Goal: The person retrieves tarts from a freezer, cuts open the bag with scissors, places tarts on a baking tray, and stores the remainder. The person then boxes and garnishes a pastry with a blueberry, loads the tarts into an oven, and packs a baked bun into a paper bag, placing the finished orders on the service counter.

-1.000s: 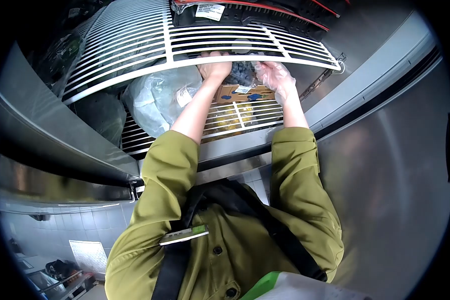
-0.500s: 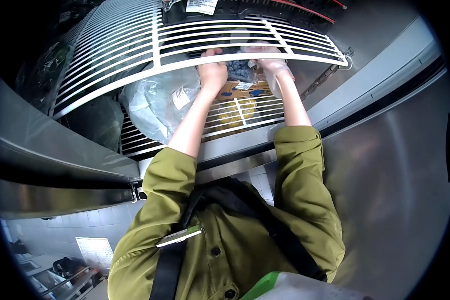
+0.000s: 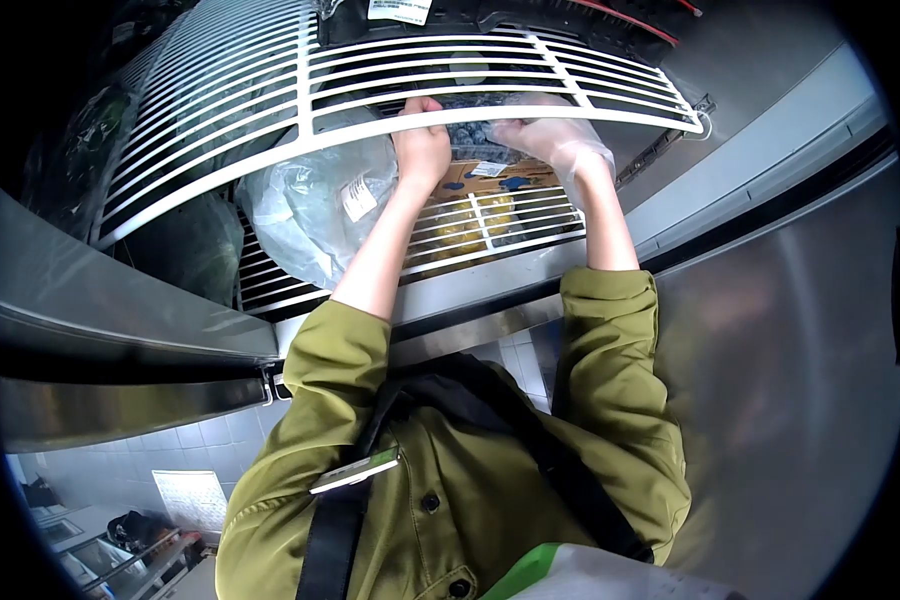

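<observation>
Under the white wire shelf (image 3: 305, 75), a clear plastic pack of blueberries (image 3: 467, 135) lies on a brown cardboard box (image 3: 510, 174) with blue prints. My bare left hand (image 3: 422, 148) is closed at the left side of the pack, its fingertips partly behind the shelf's front bar. My right hand (image 3: 560, 140), in a clear plastic glove, reaches over the pack's right part with bent fingers; the fingertips are hard to make out. A pale plastic bag (image 3: 315, 215) with a white label is just left of my left forearm.
Yellow items (image 3: 462, 232) show through the lower wire shelf. A black crate (image 3: 530, 18) with red edges stands on the upper shelf. Dark bagged goods (image 3: 185, 245) are at the left. The steel fridge door (image 3: 770, 330) spans the right side.
My right hand has moved over the blueberry pack and turned, its wrist now farther right. My left hand stays at the pack's left side. The view has shifted slightly.
</observation>
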Demonstrator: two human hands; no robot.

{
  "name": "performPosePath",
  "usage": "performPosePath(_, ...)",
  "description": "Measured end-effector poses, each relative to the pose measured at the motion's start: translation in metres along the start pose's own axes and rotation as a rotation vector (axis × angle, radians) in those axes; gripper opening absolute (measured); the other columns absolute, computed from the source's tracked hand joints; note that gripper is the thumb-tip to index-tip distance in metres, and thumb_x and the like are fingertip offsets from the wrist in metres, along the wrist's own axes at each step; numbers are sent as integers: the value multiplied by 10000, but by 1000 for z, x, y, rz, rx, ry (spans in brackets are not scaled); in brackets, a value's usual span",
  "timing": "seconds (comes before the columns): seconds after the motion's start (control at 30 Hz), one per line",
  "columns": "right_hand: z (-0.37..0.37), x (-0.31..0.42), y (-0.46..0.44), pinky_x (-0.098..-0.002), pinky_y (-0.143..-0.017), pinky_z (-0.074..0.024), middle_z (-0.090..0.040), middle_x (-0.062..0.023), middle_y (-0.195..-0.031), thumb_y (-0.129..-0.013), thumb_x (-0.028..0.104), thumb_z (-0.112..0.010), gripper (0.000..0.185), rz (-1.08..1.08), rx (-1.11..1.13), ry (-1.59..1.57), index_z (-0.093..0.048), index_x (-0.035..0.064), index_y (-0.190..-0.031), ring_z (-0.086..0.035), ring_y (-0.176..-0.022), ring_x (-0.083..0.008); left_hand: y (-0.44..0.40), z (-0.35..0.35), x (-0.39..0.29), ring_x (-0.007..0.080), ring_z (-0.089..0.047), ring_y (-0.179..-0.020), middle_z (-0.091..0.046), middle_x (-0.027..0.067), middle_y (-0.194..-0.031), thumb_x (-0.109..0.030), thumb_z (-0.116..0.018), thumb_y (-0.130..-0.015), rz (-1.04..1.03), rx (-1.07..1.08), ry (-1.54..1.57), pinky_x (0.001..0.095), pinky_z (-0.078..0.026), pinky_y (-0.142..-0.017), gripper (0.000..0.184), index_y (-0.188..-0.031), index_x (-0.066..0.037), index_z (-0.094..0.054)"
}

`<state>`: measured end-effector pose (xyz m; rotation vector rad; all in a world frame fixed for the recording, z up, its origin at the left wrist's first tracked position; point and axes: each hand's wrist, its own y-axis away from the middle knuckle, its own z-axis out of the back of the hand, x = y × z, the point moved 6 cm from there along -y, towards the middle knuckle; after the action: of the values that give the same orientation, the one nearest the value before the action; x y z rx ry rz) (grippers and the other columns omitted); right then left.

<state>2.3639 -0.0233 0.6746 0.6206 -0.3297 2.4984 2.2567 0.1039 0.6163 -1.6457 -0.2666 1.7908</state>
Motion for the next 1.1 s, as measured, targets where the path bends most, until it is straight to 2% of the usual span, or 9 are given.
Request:
performPosePath(0.3, -6, 0, -14, -294, -795, -426, -619, -62, -894, -719, 319, -540, 275, 22, 28, 244, -611, 138, -913, -578, -829, -222, 3, 1, -6, 335, -555, -700, -559, 165, -717, -56, -477, -791, -24, -24, -7, 406, -430, -641, 56, -823, -11, -485)
performPosePath(0.33, -2, 3, -12, -280, -598, -419, -586, -89, -712, -725, 202, -577, 173, 265, -55, -60, -597, 47, -798, -502, -602, -180, 3, 2, -5, 333, -559, -705, -562, 164, -723, -61, -477, -794, -7, -17, -4, 405, -432, -647, 59, -828, -14, -485)
performPosePath(0.37, -2, -3, -7, -260, -610, -440, -600, -68, -773, -751, 180, -583, 166, 170, -44, -659, -599, 37, -833, -530, -641, -154, 3, 3, -4, 332, -560, -707, -562, 161, -724, -64, -479, -794, 16, -16, 15, 401, -433, -651, 62, -834, -16, -485)
performPosePath(0.43, 9, -20, -3, -237, -581, -454, -581, -52, -807, -795, 164, -563, 177, -120, -221, -912, -581, 27, -905, -540, -690, -139, 4, 6, -2, 329, -561, -712, -564, 155, -726, -68, -483, -792, 66, -9, 48, 392, -436, -659, 70, -845, -21, -484)
performPosePath(0.6, -4, -95, -68, -229, -495, -450, -542, -46, -681, -857, 209, -497, 170, 70, -518, -282, -535, 44, -866, -534, -569, -138, 3, 0, -1, 270, -563, -736, -560, 133, -777, -55, -481, -772, 125, 113, 110, 350, -435, -678, 107, -875, -26, -478)
performPosePath(0.7, -4, -69, -61, -217, -472, -408, -542, -34, -663, -857, 228, -491, 184, -28, -467, -679, -549, 53, -864, -529, -566, -135, -2, -14, 13, 112, -446, -609, -492, 19, -667, -76, -543, -788, 49, 106, 126, 249, -394, -597, 147, -928, -44, -510)
performPosePath(0.97, -5, -30, -21, -250, -562, -486, -595, -121, -765, -866, 142, -401, 221, -199, -542, -1241, -532, -27, -920, -598, -677, -174, -20, -27, 19, 140, -553, -696, -569, 91, -871, -33, -505, -788, 228, 309, -68, 255, -452, -595, 331, -1115, -8, -462)
performPosePath(1.03, -12, -34, -16, -259, -584, -505, -608, -142, -790, -868, 121, -379, 234, -160, -476, -1304, -527, -48, -934, -615, -704, -183, -14, -23, 20, 106, -532, -621, -535, 41, -755, -139, -409, -886, 504, 402, 269, 216, -461, -528, 325, -1190, -27, -397)
performPosePath(1.1, -29, -49, -28, -254, -629, -511, -605, -174, -797, -872, 135, -380, 281, 14, -287, -1343, -489, -91, -999, -624, -758, -212, -13, -14, 6, 115, -552, -645, -565, 71, -791, -257, -431, -887, 522, 412, 155, 232, -465, -524, 366, -1167, -21, -435)
